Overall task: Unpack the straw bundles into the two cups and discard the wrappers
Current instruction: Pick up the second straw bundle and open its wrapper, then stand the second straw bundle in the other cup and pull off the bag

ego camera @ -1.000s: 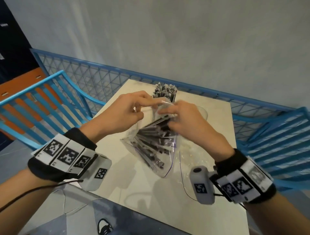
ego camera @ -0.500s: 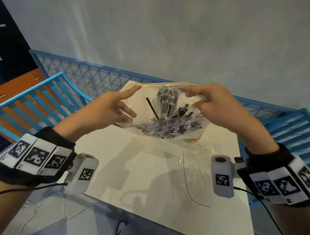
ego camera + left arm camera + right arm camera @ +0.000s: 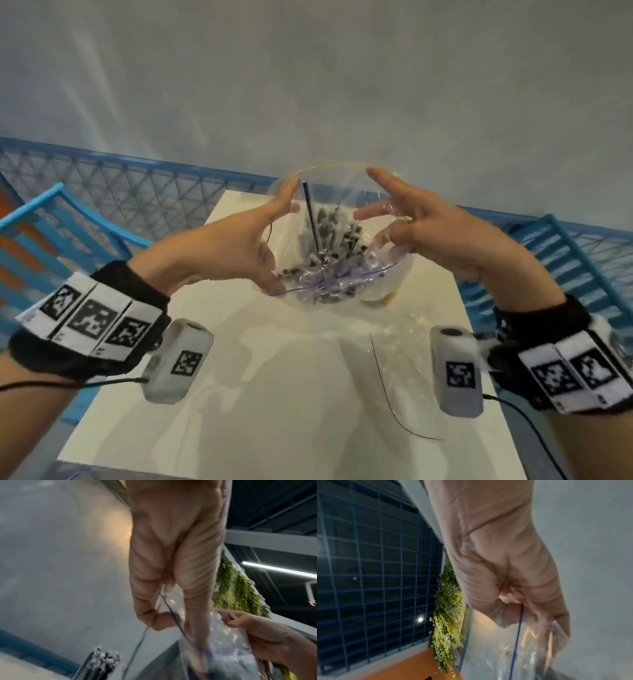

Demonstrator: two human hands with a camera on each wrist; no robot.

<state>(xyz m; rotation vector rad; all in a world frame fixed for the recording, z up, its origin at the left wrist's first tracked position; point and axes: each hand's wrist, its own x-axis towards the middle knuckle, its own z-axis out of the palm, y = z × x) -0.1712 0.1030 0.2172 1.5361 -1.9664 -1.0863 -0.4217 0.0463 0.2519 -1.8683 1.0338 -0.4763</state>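
A clear straw bag (image 3: 337, 202) hangs in the air between my hands, above the far half of the white table (image 3: 274, 394). Its yellow seam is on top and its blue-lined mouth is at the bottom. Dark wrapped straws (image 3: 329, 270) crowd the lower part, and one black straw stands upright inside. My left hand (image 3: 282, 233) pinches the bag's left edge (image 3: 164, 615). My right hand (image 3: 380, 205) pinches the right edge (image 3: 520, 612). A cup of straws (image 3: 101, 662) stands below, blurred through the plastic in the head view. I cannot make out a second cup.
An empty clear wrapper (image 3: 404, 363) with a dark edge line lies on the table's right half. Blue slatted chairs stand at the left (image 3: 51, 212) and right (image 3: 565, 253). A blue mesh fence (image 3: 137, 185) runs behind the table, against a grey wall.
Both hands have lifted the bag from low over the table to head height. The straws have slid down toward the blue-lined mouth, and the bag now bulges between the hands.
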